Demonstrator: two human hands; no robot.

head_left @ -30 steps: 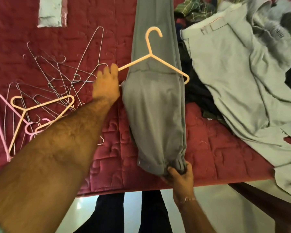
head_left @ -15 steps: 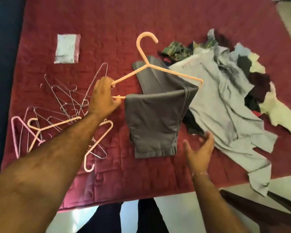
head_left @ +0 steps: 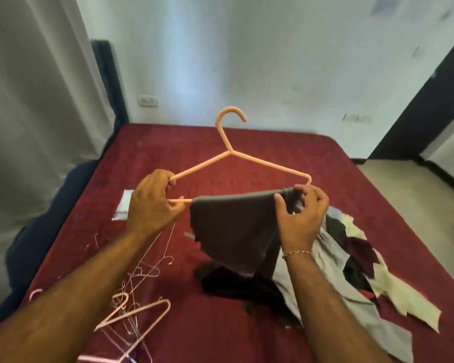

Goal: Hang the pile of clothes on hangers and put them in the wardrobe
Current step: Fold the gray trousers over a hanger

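since half a second ago the orange hanger with the grey trousers has risen clear of the bed. the right hand now pinches the fold at the bar's right end; the left hand grips the left corner. the bar runs left to right between them, trousers bunched rightward, so centring likely falls to the right fingers.

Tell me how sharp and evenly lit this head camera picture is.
Head view: the peach plastic hanger, grey folded trousers and both hands are fairly sharp; the pile of clothes and wire hangers on the maroon quilted bed smear toward the edges; wide-angle bending curves the walls; a soft bright patch lights the white wall.
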